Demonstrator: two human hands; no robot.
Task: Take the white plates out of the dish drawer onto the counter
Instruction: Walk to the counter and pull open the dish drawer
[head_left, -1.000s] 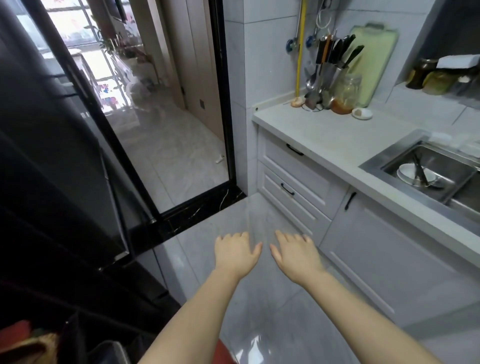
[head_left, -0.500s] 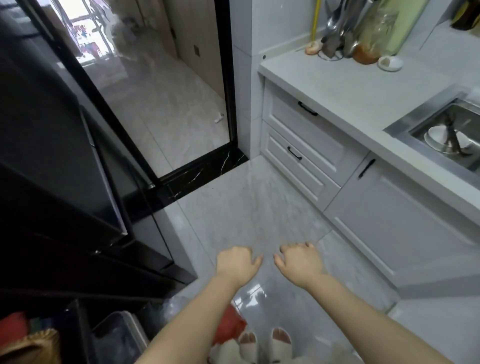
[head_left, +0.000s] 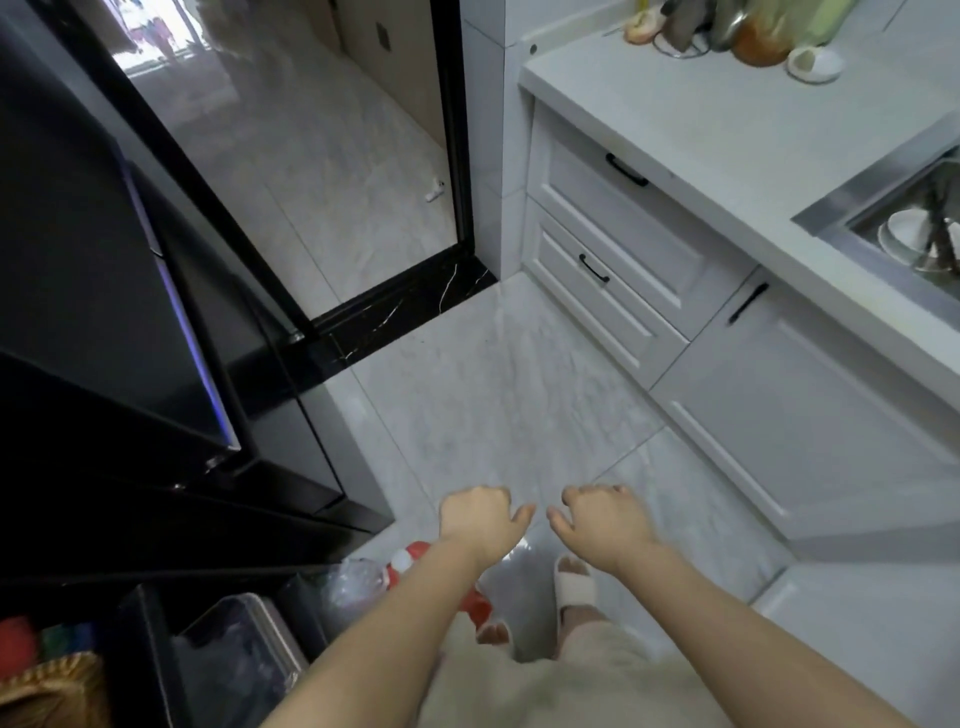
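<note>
**Both hands empty over the kitchen floor, drawers closed**

Low in the middle of the frame, the left hand (head_left: 480, 519) and the right hand (head_left: 602, 522) hang side by side above the pale marble floor (head_left: 498, 395), backs up, close together but not touching. The fingers (head_left: 592, 492) of each hand curl loosely downward and hold nothing; the thumbs point toward each other across the narrow gap.

At the right of the frame runs a white cabinet with two drawers stacked one above the other: the upper drawer (head_left: 639, 208) and the lower drawer (head_left: 602, 291). Both are closed, each with a short black handle, and their long fronts run from the upper middle of the frame down toward the right. Which of them is the dish drawer cannot be told, and no white plates from it show. Just right of the drawers is a closed cabinet door (head_left: 800, 415) with a black handle.

Above them the white tabletop (head_left: 701, 119) stretches toward the upper right, bearing a jar (head_left: 761, 39) and a small white dish (head_left: 813, 63) at its far end. At the right edge a steel sink (head_left: 883, 208) holds white crockery (head_left: 904, 236).

A black fridge (head_left: 104, 291) fills the left side
</note>
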